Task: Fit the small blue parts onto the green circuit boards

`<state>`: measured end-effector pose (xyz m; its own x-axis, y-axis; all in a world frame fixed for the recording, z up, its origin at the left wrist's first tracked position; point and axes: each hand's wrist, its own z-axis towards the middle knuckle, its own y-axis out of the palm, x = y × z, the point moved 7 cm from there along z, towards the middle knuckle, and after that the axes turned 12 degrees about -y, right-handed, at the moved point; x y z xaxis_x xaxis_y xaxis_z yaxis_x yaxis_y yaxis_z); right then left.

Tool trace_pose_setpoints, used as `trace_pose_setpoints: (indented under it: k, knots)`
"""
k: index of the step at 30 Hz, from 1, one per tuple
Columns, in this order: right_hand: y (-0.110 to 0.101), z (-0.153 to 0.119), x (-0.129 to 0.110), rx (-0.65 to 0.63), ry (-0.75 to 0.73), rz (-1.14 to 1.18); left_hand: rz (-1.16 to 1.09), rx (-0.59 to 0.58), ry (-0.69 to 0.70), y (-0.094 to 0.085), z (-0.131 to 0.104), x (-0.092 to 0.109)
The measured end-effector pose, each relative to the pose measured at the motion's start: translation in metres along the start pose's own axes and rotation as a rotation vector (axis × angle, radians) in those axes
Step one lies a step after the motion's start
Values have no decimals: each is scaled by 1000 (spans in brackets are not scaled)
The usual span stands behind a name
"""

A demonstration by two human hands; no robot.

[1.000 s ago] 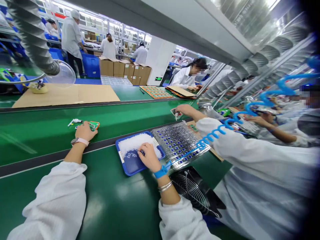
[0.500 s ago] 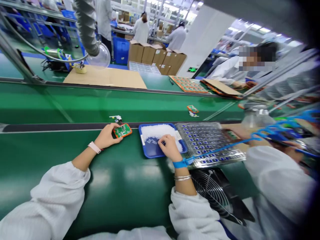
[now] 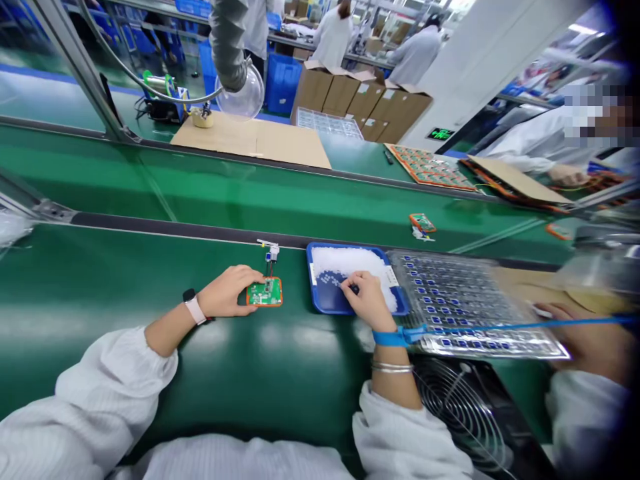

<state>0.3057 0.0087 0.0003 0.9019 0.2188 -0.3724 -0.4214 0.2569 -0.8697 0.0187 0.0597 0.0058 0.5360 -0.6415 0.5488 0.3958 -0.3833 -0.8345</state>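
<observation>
My left hand (image 3: pixel 233 293) grips the left edge of a green circuit board with an orange rim (image 3: pixel 265 292), low over the green work surface. Short wires run from the board to a small white part (image 3: pixel 273 252) beyond it. In a blue tray (image 3: pixel 334 305), small white pieces (image 3: pixel 350 260) are heaped at the back and a few lie loose in front. My right hand (image 3: pixel 367 293) is over the tray with its fingertips pinched near the loose pieces. Something small and dark shows between the fingers, too small to name.
Right of the tray lies a clear plastic tray of small blue parts (image 3: pixel 450 303). A black fan (image 3: pixel 470 407) is below it. A co-worker's hand (image 3: pixel 585 333) is at the far right. On the green belt beyond rests another board (image 3: pixel 423 222).
The view has shifted, so most things sit further right or lower. The board in my left hand has turned level, and its white part lies behind it. The co-worker's hand has moved nearer the clear tray.
</observation>
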Motion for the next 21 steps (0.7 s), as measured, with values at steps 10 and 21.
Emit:
trace_pose_setpoints:
  k: [10,21]
  knots:
    - [3,1,6,-25,-2,37,-73,-26,29,-1,-9,8]
    - [49,29,-142,91,-142,523,-453,198,-117,-6,20,11]
